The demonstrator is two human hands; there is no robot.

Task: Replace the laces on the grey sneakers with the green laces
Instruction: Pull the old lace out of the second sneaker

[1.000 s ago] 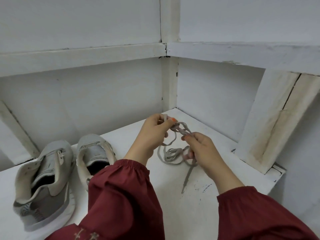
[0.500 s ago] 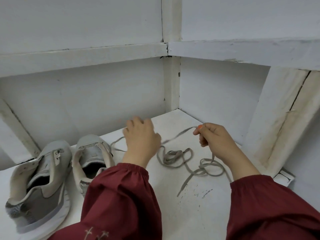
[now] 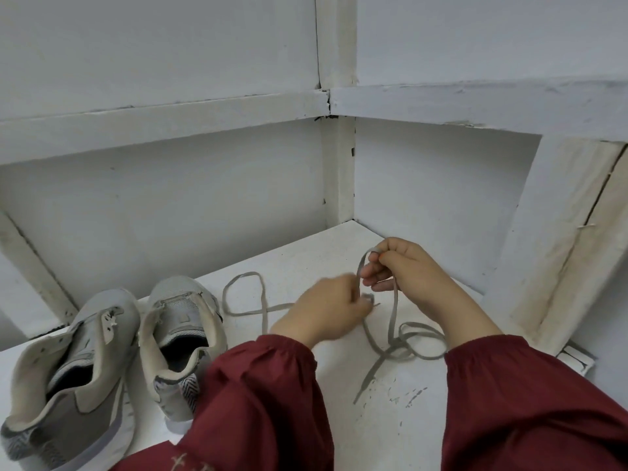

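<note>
Right hand: the right hand [image 3: 413, 280], in a dark red sleeve, pinches a raised loop of the flat grey shoelace [image 3: 394, 321] between thumb and fingertips.
Left hand: the left hand [image 3: 326, 311] is blurred and closed around the same lace just below the right.
Lace: the rest lies in loose loops on the white painted shelf [image 3: 306, 253], one loop beside the shoes.
Sneakers: two unlaced grey sneakers [image 3: 112, 362] stand side by side at the left, apart from both hands.

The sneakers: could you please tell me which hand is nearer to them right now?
Left. The left hand is just right of the sneakers, its sleeve overlapping the nearer one in the view. The right hand is farther right, beyond the left hand, holding the grey lace.
</note>
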